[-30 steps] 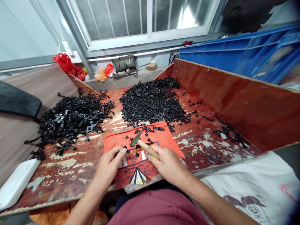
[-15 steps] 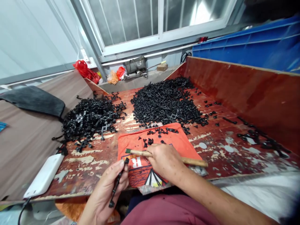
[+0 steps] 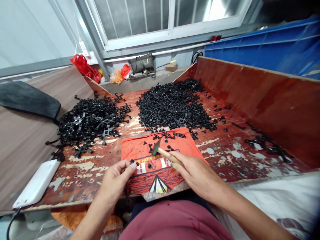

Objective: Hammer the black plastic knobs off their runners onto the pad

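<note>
My left hand (image 3: 120, 175) is closed at the near left part of an orange printed cloth (image 3: 140, 146). It pinches a black plastic part (image 3: 132, 162), mostly hidden by the fingers. My right hand (image 3: 186, 165) grips the wooden handle of a small hammer (image 3: 165, 153). The hammer's dark greenish head (image 3: 156, 147) is over the middle of the cloth, among small black pieces (image 3: 171, 135). One round black piece (image 3: 149, 165) lies between my hands.
Behind the cloth spreads a large heap of small black pieces (image 3: 170, 106). Linked black parts (image 3: 87, 121) form a pile at left, near a white device with a cable (image 3: 37, 183). A red board wall (image 3: 250, 90) and blue crate (image 3: 250, 50) bound the right.
My right hand has turned the hammer so its head shows over the cloth. My left hand has moved up to the cloth, bringing the black part down onto or near it.
</note>
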`<state>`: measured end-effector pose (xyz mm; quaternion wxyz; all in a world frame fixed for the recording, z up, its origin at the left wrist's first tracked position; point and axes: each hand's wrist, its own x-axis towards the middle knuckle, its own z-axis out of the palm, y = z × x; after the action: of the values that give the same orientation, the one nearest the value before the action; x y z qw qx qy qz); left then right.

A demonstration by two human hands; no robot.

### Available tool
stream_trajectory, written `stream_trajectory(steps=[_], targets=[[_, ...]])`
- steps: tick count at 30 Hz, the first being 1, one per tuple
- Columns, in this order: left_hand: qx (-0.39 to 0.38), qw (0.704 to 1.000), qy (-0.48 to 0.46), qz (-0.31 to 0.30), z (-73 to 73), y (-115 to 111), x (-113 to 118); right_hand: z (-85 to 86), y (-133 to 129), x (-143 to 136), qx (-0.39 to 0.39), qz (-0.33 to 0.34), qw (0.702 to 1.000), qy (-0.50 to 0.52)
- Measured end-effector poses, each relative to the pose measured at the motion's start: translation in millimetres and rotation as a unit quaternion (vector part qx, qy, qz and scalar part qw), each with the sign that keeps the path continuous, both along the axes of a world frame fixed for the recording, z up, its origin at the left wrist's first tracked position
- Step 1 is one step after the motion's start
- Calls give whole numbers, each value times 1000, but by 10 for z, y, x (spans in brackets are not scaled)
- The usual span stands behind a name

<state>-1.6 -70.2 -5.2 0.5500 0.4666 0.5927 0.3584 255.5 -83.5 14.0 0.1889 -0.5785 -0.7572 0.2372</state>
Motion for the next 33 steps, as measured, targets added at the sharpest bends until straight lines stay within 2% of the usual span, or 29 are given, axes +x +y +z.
stream_trajectory(steps=[5,8,13,21,27,33], targets=[[54,984,138,-96,-179,184,116,-190,-195,133,10,-28,999,30],[65,972,193,-118,-239,214,130,-240,-200,124,10,-38,999,26],[73,962,227,-131,-297,197,138,-243,-176,129,11,-31,999,28],[84,933,324,-132,-219,208,196,-244,-179,148,-19,-22,999,36],[70,946,290,-125,-227,218,187,-187,-206,10,-7,19,996,82],[75,938,315,-126,-161,177,196,-278,-179,-75,-11,34,994,103]])
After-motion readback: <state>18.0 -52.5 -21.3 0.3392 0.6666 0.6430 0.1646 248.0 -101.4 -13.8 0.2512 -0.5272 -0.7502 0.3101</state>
